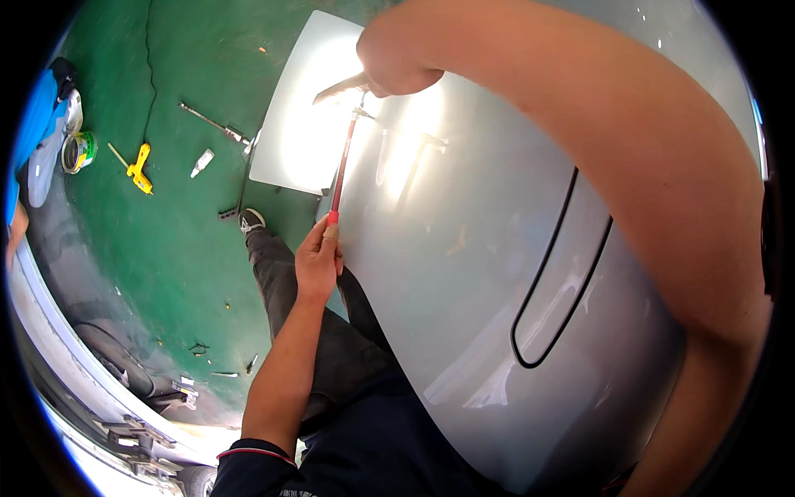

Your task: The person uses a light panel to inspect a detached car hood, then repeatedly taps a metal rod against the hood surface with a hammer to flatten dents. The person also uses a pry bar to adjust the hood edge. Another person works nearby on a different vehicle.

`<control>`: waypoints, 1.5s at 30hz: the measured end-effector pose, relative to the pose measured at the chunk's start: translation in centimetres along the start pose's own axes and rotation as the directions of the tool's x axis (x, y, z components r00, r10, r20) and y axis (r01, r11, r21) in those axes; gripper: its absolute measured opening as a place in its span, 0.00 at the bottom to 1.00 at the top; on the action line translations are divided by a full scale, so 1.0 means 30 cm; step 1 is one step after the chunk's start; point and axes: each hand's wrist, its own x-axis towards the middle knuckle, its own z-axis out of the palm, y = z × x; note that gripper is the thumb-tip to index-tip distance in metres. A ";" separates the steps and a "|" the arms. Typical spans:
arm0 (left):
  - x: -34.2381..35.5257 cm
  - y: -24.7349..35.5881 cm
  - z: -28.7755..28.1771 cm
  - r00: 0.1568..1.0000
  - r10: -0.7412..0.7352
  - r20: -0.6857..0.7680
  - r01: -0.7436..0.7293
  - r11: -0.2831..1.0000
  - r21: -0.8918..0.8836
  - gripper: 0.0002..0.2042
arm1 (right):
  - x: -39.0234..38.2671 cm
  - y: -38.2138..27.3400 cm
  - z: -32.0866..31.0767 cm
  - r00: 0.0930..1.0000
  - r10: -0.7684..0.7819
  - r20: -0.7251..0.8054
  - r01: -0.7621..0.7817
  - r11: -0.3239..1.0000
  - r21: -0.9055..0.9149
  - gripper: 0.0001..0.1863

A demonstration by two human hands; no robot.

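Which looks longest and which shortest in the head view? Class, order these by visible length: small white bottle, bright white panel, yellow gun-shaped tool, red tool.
1. Bright white panel
2. Red tool
3. Yellow gun-shaped tool
4. Small white bottle

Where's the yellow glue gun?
In the head view, the yellow glue gun lies on the green floor at the left, between the green can and the small white bottle.

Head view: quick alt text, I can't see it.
The left hand grips a slim red tool at the edge of a silver panel; the right hand holds a brownish object near the tool's far end. Behind is a bright white board.
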 end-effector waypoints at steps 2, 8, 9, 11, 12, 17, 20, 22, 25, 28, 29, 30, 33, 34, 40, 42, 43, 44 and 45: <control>-0.003 -0.003 -0.005 1.000 0.021 0.000 -0.021 1.000 -0.017 0.18 | -0.002 -0.004 -0.021 1.000 0.012 -0.007 -0.012 1.000 -0.007 0.16; -0.012 0.045 0.036 0.999 0.028 0.015 -0.028 0.999 -0.027 0.18 | -0.164 -0.007 -0.093 0.982 0.041 -0.187 -0.026 0.996 0.084 0.14; -0.014 0.054 0.037 1.000 0.019 0.002 -0.019 1.000 -0.017 0.18 | -0.158 0.000 -0.091 0.980 0.039 -0.193 -0.022 0.996 0.089 0.14; -0.009 0.067 0.061 1.000 0.003 0.014 -0.003 1.000 0.003 0.18 | -0.142 0.015 -0.093 0.985 0.055 -0.162 -0.044 0.997 0.069 0.14; -0.007 0.072 0.070 1.000 -0.001 0.020 0.001 1.000 0.011 0.18 | -0.148 0.035 -0.091 0.987 0.060 -0.147 -0.051 0.997 0.059 0.13; -0.014 0.101 0.075 1.000 0.015 -0.003 -0.015 0.999 0.031 0.18 | -0.099 0.069 -0.093 0.997 0.057 -0.054 -0.057 0.998 -0.001 0.13; -0.001 0.112 0.080 1.000 0.013 0.012 -0.013 1.000 0.015 0.18 | -0.117 0.047 -0.073 0.998 0.059 0.003 -0.058 0.997 -0.050 0.14; 0.015 0.099 0.081 0.998 0.028 0.053 -0.030 0.999 0.031 0.18 | -0.083 0.049 -0.105 0.997 0.060 0.042 -0.056 0.995 -0.081 0.14; 0.019 0.101 0.088 0.997 0.009 0.080 -0.012 0.999 0.037 0.18 | -0.062 0.072 -0.081 0.994 0.052 0.100 -0.039 0.991 -0.128 0.14; 0.015 0.114 0.079 0.998 0.050 0.046 -0.051 0.999 0.020 0.17 | 0.010 0.077 -0.086 0.988 0.027 0.151 0.000 0.985 -0.175 0.15; 0.016 0.113 0.081 0.999 0.033 0.041 -0.034 0.999 0.025 0.17 | 0.038 0.072 -0.092 0.985 0.023 0.168 0.010 0.981 -0.192 0.15; 0.018 0.112 0.085 0.999 0.016 0.035 -0.017 0.999 0.031 0.17 | 0.037 0.091 -0.081 0.983 0.019 0.185 0.020 0.978 -0.208 0.15; 0.023 0.110 0.089 0.997 -0.011 0.076 0.010 1.000 0.017 0.17 | 0.000 0.084 -0.083 0.970 0.030 0.242 0.038 0.962 -0.270 0.16; 0.023 0.112 0.084 0.996 -0.016 0.084 0.014 1.000 0.013 0.17 | -0.014 0.076 -0.077 0.966 0.023 0.257 0.053 0.957 -0.286 0.16; 0.052 0.135 0.083 0.999 -0.018 0.034 0.017 0.999 0.031 0.18 | -0.018 0.078 -0.073 0.934 0.005 0.358 0.147 0.907 -0.396 0.18; 0.065 0.129 0.068 0.999 -0.007 0.043 0.005 0.999 0.047 0.19 | -0.013 0.036 -0.068 0.919 -0.002 0.393 0.186 0.883 -0.430 0.19; 0.073 0.135 0.070 0.999 0.000 0.053 -0.003 0.999 0.053 0.20 | 0.014 0.040 -0.081 0.912 0.002 0.411 0.200 0.870 -0.450 0.19; 0.081 0.142 0.070 0.999 0.003 0.048 -0.005 0.998 0.055 0.19 | 0.030 0.036 -0.083 0.904 0.007 0.428 0.216 0.856 -0.470 0.20; 0.089 0.148 0.071 0.999 0.006 0.043 -0.008 0.998 0.056 0.19 | 0.030 0.043 -0.071 0.945 0.010 0.327 0.134 0.901 -0.413 0.17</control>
